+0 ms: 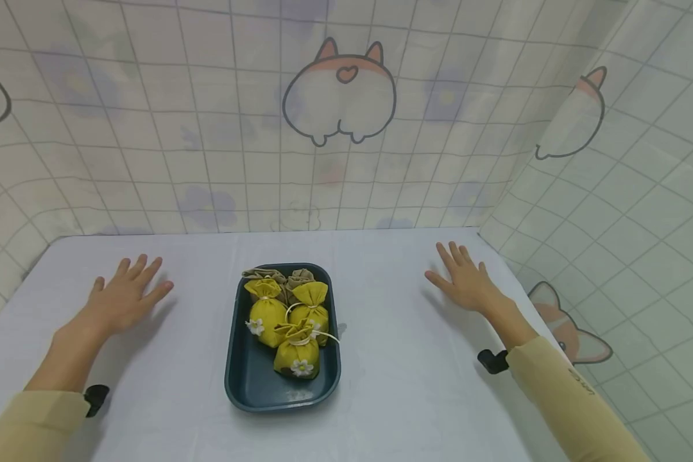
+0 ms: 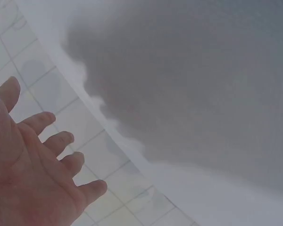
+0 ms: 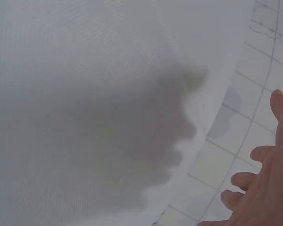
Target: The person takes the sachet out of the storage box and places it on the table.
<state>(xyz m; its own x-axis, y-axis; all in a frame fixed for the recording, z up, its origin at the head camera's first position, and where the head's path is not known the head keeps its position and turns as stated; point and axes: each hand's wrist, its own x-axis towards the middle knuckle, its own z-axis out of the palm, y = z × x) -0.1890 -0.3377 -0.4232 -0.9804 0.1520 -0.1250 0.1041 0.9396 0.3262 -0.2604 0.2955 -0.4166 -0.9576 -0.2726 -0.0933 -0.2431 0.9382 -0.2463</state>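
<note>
In the head view my left hand [image 1: 124,298] is held over the left side of the white table with its fingers spread. My right hand [image 1: 464,282], fingers also spread, is over the right side. Neither hand holds anything. Between them sits a dark blue tray [image 1: 260,391]. Several drawstring pouches lie in its back and middle: yellow ones [image 1: 297,356] with white flowers and cords, and brown ones [image 1: 300,277] behind them. Each wrist view shows a palm, the left palm [image 2: 33,174] and the right palm [image 3: 269,183], with a shadow on the white cloth.
White cloth covers the table [image 1: 393,359]. Behind it hangs a checked curtain [image 1: 208,128] with cartoon animal prints, which continues down the right side. One cord [image 1: 326,335] from a yellow pouch reaches over the tray's right rim.
</note>
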